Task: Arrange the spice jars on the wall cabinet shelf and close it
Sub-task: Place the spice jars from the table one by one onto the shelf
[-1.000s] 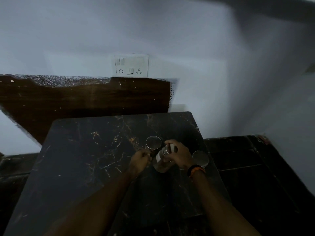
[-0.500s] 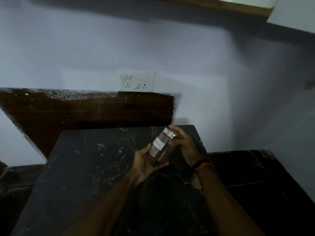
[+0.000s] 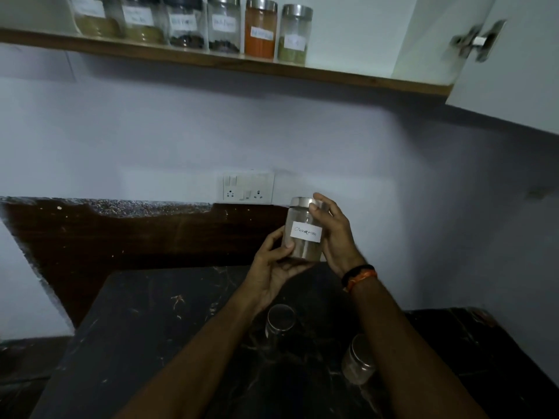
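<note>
Bare forearms, black-and-orange wristband on right wrist

Dim room, light low and bluish. Pale wall fills most of the view — plain, matte. White switch plate with two sockets is mounted on it, mid-height. Just below the plate runs a dark brown backsplash, its top edge ragged and speckled. In front — black marble table with thin light veins. Black counter sits to the right of the table, against the wall.
</note>
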